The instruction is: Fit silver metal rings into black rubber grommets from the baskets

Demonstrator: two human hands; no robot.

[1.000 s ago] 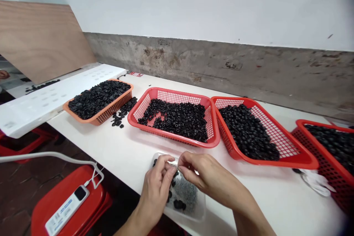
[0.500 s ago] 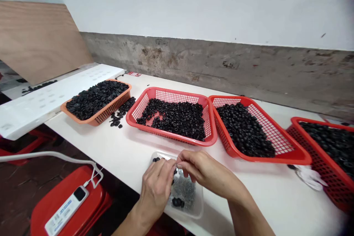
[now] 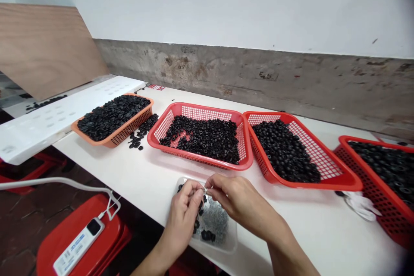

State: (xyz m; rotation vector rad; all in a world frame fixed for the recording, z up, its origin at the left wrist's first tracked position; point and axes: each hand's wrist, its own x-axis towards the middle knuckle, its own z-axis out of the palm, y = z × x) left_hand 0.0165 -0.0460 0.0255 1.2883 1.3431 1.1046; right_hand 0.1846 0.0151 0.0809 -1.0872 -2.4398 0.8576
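Both hands meet fingertip to fingertip above a clear plastic tray (image 3: 231, 241). My left hand (image 3: 185, 211) pinches a tiny piece, too small to name. Against it, the thumb and forefinger of my right hand (image 3: 228, 192) are closed on the same spot; what they grip cannot be made out. Small silvery metal pieces (image 3: 216, 220) fill much of the tray, with black round parts (image 3: 208, 236) at its near end and more along its left side, partly hidden by my left hand.
Behind the hands stand a red basket (image 3: 200, 163) of black rings, two more red baskets (image 3: 339, 183) (image 3: 347, 155) to the right, and an orange basket (image 3: 129, 131) at the left. A white glove (image 3: 362, 206) lies right. A power strip (image 3: 79, 246) rests on a red stool (image 3: 61, 228).
My left hand has turned, so its thumb and forefinger now show more clearly. The fingertips of both hands have shifted slightly left and stay together.
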